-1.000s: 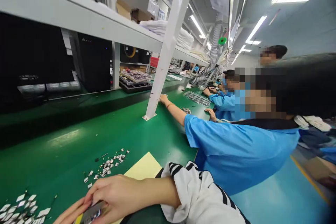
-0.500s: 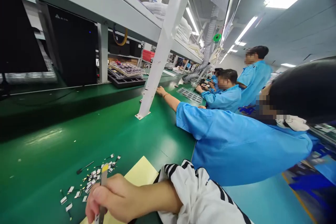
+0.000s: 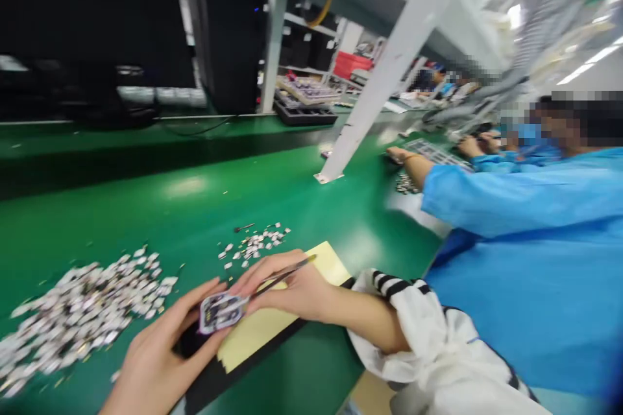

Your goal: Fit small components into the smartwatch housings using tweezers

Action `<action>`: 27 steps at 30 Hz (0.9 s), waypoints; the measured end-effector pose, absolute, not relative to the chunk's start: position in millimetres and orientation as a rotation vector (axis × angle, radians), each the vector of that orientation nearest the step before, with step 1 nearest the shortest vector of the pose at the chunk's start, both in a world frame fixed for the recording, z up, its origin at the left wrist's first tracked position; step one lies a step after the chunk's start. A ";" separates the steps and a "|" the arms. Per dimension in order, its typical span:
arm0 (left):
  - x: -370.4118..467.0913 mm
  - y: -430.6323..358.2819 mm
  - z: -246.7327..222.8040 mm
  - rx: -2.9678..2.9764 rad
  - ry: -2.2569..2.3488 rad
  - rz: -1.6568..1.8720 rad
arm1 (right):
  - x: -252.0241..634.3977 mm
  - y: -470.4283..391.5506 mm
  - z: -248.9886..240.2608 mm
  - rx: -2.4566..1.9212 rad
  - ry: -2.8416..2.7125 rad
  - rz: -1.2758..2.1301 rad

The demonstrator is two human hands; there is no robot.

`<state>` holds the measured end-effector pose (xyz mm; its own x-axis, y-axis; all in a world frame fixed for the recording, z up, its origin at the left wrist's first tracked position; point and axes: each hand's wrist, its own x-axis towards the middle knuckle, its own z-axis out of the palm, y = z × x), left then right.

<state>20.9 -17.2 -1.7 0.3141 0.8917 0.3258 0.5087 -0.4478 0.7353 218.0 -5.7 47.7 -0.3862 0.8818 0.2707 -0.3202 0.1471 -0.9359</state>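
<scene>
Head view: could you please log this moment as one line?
left hand: holds small part | right hand: holds tweezers at part | yellow pad beneath

Both hands low and close together, left hand [image 3: 156, 356] palm-up, right hand [image 3: 287, 288] pinching.

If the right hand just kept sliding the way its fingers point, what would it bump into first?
The right hand points left toward the small flat part pinched in the left hand, so it would likely meet that first. Beyond lies the big heap of small metal pieces, though blur makes depth uncertain.
</scene>
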 end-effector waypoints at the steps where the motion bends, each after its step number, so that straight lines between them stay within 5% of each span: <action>1: 22.3 -19.1 3.4 2.058 1.203 0.984 | 218.7 -7.1 50.2 -0.636 -1.412 1.426; 17: 26.8 -25.6 18.0 1.949 1.018 0.987 | 228.1 -14.1 49.5 -0.821 -1.933 1.044; 27: 19.1 -28.2 12.0 2.061 1.152 1.010 | 234.0 -10.9 66.1 -0.508 -2.249 1.023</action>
